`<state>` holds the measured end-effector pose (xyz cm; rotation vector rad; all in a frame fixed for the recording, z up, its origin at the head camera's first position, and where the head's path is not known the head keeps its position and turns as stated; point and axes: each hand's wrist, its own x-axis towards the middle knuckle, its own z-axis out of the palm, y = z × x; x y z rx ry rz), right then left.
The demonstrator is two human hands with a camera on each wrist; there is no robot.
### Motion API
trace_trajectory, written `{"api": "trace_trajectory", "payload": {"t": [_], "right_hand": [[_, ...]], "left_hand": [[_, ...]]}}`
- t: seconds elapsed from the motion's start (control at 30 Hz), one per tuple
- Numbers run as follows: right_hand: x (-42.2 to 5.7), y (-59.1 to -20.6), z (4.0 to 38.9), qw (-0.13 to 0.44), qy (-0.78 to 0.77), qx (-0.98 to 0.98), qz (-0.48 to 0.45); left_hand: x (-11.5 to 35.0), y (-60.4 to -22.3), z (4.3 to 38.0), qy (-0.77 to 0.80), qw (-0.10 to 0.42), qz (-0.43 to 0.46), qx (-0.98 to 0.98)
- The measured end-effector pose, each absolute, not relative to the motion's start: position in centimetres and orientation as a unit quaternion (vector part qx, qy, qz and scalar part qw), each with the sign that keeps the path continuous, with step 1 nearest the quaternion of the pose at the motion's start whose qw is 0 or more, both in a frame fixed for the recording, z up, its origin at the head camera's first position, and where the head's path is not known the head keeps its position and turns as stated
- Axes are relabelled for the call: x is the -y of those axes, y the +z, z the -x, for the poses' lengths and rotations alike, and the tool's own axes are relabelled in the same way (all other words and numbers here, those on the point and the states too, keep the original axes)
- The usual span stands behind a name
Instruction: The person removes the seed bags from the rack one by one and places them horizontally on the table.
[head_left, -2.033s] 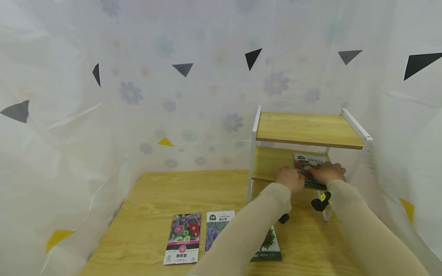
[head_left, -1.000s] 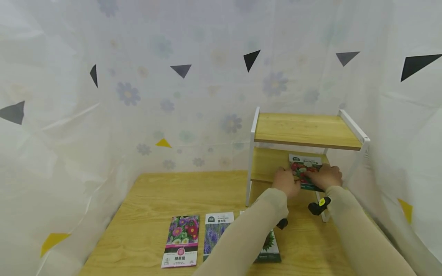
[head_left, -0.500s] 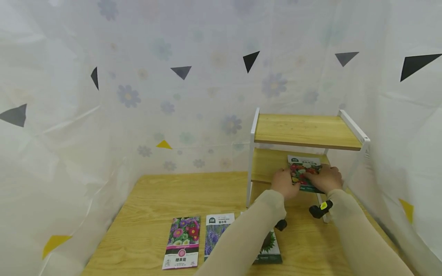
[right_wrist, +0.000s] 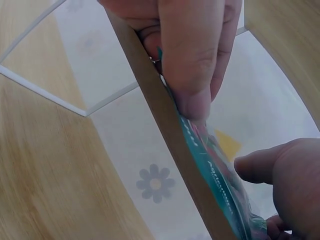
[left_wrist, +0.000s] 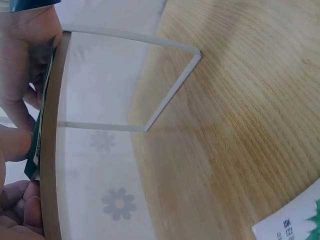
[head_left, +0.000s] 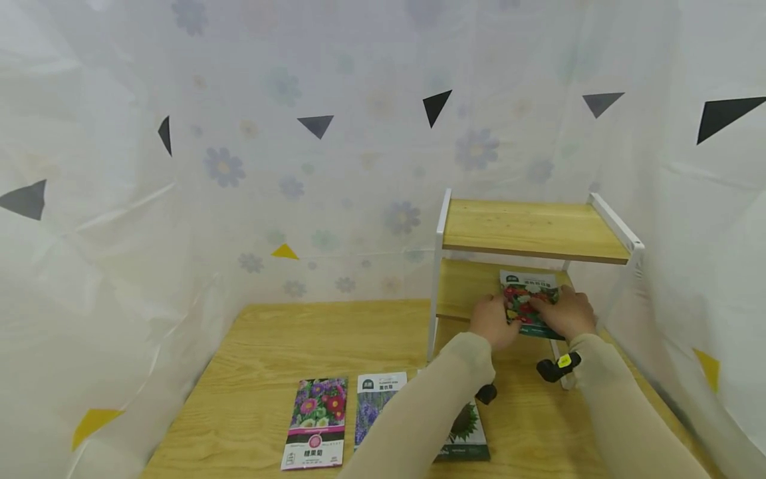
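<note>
A seed packet [head_left: 529,303] with red flowers and a green lower band lies on the middle board [head_left: 461,286] of a small two-tier shelf. Its lower edge reaches the board's front edge. My left hand [head_left: 494,322] holds the packet's left side, fingers curled by its near corner. On the other side my right hand [head_left: 567,313] grips the right edge, its thumb pressing on the printed face. In the right wrist view the right thumb [right_wrist: 192,100] lies on the packet [right_wrist: 212,175], while the left thumb [right_wrist: 257,165] sits just above it. My hands cover both packet sides.
On the table [head_left: 335,332] lie a pink-banded packet [head_left: 314,426], a lavender packet [head_left: 371,406] and a sunflower packet [head_left: 467,436], the latter two partly behind my left sleeve. The shelf's top board [head_left: 532,229] overhangs my hands. White sheeting [head_left: 359,166] surrounds the table.
Over two seconds the red-flower packet has shifted slightly left on the board, and my left hand has come onto its left side. During the last half second hardly anything moves.
</note>
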<state>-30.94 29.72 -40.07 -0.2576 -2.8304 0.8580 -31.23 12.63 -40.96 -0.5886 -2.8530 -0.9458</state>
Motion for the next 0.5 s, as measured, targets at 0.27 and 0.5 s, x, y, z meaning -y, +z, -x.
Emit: {"api": "trace_trajectory", "payload": {"t": [0.27, 0.5], "right_hand": [[-29.27, -40.30, 31.22, 0.107, 0.314, 0.939, 0.091], [-29.35, -40.80, 31.28, 0.129, 0.316, 0.938, 0.061]], "left_hand": [[-12.02, -41.06, 31.26, -0.315, 0.058, 0.203, 0.925], [-11.95, -41.78, 30.83, -0.345, 0.084, 0.185, 0.916]]}}
